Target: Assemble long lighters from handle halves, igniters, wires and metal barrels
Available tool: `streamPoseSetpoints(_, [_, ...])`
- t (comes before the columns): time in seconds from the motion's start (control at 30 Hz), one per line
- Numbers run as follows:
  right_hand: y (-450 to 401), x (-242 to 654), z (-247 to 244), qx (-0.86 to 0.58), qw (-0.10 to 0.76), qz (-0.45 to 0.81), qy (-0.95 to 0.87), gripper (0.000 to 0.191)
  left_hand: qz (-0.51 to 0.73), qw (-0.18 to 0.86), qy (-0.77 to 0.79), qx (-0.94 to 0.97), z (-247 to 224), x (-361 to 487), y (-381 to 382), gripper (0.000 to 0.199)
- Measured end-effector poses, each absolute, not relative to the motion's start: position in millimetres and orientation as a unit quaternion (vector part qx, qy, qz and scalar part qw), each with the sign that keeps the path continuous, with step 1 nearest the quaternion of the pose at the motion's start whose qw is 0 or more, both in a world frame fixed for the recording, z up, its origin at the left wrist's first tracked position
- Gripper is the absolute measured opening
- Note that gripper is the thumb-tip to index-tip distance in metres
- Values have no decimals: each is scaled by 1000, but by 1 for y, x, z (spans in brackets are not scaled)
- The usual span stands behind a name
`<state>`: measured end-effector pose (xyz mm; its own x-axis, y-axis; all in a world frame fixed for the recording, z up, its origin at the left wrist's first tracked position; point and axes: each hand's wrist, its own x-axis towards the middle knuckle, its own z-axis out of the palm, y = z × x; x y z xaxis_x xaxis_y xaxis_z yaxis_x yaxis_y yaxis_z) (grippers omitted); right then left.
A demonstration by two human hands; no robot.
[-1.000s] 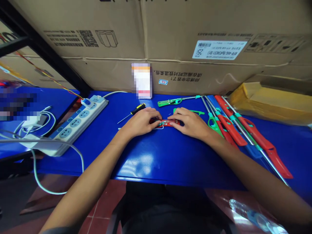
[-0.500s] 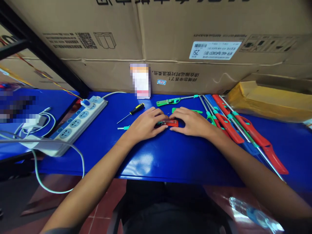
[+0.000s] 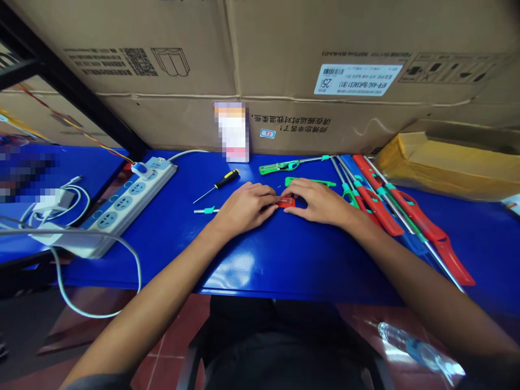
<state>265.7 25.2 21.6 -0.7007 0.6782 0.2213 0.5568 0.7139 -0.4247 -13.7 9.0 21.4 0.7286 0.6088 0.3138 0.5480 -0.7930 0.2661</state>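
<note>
A red barbecue lighter [image 3: 286, 202] lies on the table, its handle looking opened with inner parts showing. My left hand [image 3: 246, 208] has its fingers closed over the lighter's left part and hides much of it. From beyond that hand, a metal tube with a teal piece [image 3: 206, 210] sticks out to the left. My right hand [image 3: 314, 201] pinches the red handle end between thumb and fingers. Just behind the right hand is a green handle shell [image 3: 311, 182]. Farther back, a green lighter [image 3: 280, 167] lies with its insides exposed. A yellow-black screwdriver [image 3: 226, 179] rests behind my left hand.
Several red, green and blue lighters [image 3: 422, 216] are piled right of my right arm. Behind them stands an open taped carton [image 3: 430, 162]. A power strip [image 3: 125, 203] with cables occupies the left. Large cardboard [image 3: 284, 49] walls the back. A bottle [image 3: 418, 349] lies on the floor.
My left fingers cover more of the lighter; the teal part seen beside them before is now hidden. Both hands stay at the same spot. The whole view has shifted slightly.
</note>
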Motion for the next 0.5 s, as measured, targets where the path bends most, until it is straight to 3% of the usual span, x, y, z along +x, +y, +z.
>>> streamPoseSetpoints(0.33, [21,262,18,-341,198,161,-905,15,228,113,330,909,18,-11,9,27])
streamPoseSetpoints(0.5, [21,263,18,-347,194,153,-905,22,256,122,332,900,28,-19,8,27])
